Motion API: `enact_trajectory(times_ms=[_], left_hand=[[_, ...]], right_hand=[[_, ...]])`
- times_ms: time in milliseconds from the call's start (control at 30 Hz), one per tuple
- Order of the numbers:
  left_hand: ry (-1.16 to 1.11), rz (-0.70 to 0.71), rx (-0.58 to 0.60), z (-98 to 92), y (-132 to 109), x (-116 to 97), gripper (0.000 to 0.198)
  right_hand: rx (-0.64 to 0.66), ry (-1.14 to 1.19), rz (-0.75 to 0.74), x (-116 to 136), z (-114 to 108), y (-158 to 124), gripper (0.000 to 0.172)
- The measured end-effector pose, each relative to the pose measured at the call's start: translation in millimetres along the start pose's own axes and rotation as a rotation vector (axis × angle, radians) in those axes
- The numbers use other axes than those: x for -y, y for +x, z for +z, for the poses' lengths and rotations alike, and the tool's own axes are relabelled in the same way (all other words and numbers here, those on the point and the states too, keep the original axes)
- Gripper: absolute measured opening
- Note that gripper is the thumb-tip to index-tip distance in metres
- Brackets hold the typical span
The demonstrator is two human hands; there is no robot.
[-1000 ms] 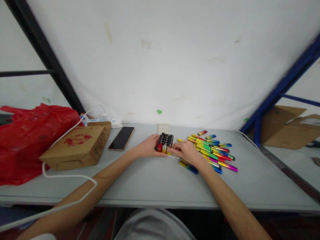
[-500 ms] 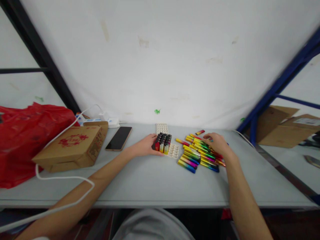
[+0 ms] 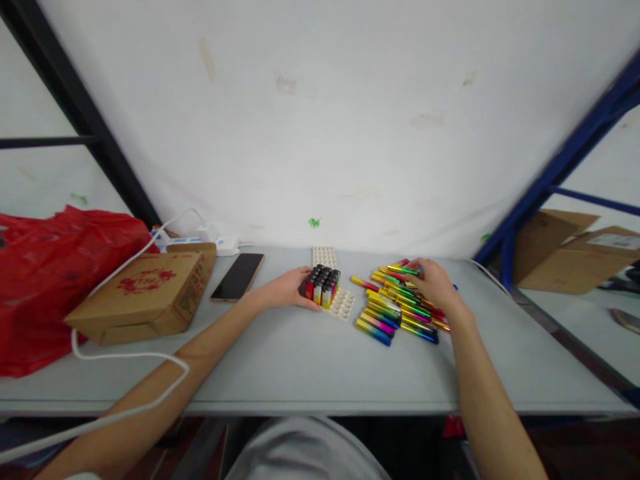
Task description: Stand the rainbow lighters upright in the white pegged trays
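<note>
My left hand (image 3: 289,289) is closed round the left side of a cluster of upright lighters (image 3: 323,287) with black tops, its thumb at the front and fingers behind. They stand on the left part of a white tray with round sockets (image 3: 343,305), whose right part shows bare. My right hand (image 3: 433,283) pinches a shiny green lighter (image 3: 403,270) at its right end, just above a loose pile of metallic yellow, green, red and blue lighters (image 3: 380,308). A second white socketed tray (image 3: 325,256) lies behind the cluster.
Left of my left hand lies a phone (image 3: 238,277). Farther left are a cardboard box (image 3: 145,287), a red plastic bag (image 3: 60,287) and a white cable (image 3: 145,355). A power strip (image 3: 225,246) sits by the wall. Beyond the blue frame (image 3: 545,180) is an open carton (image 3: 565,263).
My right hand has lifted the green lighter from the pile, moving slightly up and left. My left hand has shifted the lighter cluster and its tray slightly left.
</note>
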State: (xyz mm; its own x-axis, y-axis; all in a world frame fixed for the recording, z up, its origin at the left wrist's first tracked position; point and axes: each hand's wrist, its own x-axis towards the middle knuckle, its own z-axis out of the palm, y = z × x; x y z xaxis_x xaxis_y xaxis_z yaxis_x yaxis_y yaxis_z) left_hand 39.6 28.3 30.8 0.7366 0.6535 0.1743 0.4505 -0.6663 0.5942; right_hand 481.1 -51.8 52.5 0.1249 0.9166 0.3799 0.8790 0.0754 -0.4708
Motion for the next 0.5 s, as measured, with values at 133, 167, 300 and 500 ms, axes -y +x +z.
enact_trajectory(times_ms=[133,167,300,500], left_hand=[[0.000,0.007,-0.011,1.5,0,0,0.093],[0.000,0.012,-0.014,2.0,0,0,0.092],[0.006,0.034,-0.020,3.7,0,-1,0.088],[0.019,0.020,-0.042,4.9,-1,-3,0.087]], right_hand=[[-0.083,0.339,0.121,8,8,0,0.036],[-0.088,0.459,0.157,12,10,-1,0.045],[-0.137,0.863,0.217,41,20,-2,0.063],[-0.006,1.134,0.188,93,40,-6,0.067]])
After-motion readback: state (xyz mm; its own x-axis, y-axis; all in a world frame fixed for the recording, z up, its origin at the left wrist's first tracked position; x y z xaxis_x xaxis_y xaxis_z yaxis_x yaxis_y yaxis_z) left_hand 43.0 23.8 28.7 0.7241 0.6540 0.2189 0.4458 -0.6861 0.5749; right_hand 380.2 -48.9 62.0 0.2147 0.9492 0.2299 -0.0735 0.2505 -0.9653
